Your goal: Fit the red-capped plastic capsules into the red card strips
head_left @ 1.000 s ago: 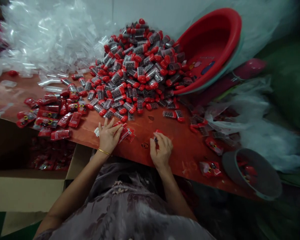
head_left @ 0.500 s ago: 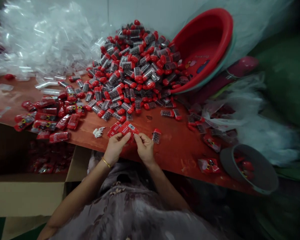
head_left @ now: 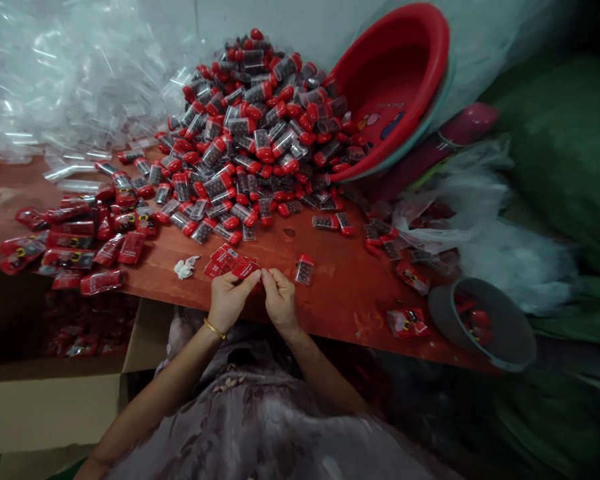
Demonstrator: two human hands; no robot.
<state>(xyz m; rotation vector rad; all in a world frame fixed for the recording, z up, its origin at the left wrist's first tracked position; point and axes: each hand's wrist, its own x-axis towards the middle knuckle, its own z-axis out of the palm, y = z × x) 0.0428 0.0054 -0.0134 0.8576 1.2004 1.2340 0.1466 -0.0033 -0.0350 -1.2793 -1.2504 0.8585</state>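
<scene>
At the table's near edge, my left hand (head_left: 229, 299) pinches a small red printed card (head_left: 245, 268) between thumb and fingers. The fingertips of my right hand (head_left: 281, 301) are closed on the same card's right side, close to the left thumb. More red printed cards (head_left: 219, 261) lie on the table just beyond my left hand. A clear tube with a red cap and dark contents (head_left: 305, 269) rests to the right, apart from my right hand. To the left of the cards is a crumpled white scrap (head_left: 185, 267).
Behind my hands rises a large heap of red-capped tubes (head_left: 240, 147), spilling from a tilted red basin (head_left: 435, 60). Filled red packets (head_left: 75, 240) lie at left, above an open carton (head_left: 50, 407). Clear plastic sleeves (head_left: 80, 73) pile up behind. A grey bowl (head_left: 523, 347) stands at right.
The card between my hands has turned and tilted, so its barcode no longer faces me. Both hands stay close together on it. The whole view has shifted slightly.
</scene>
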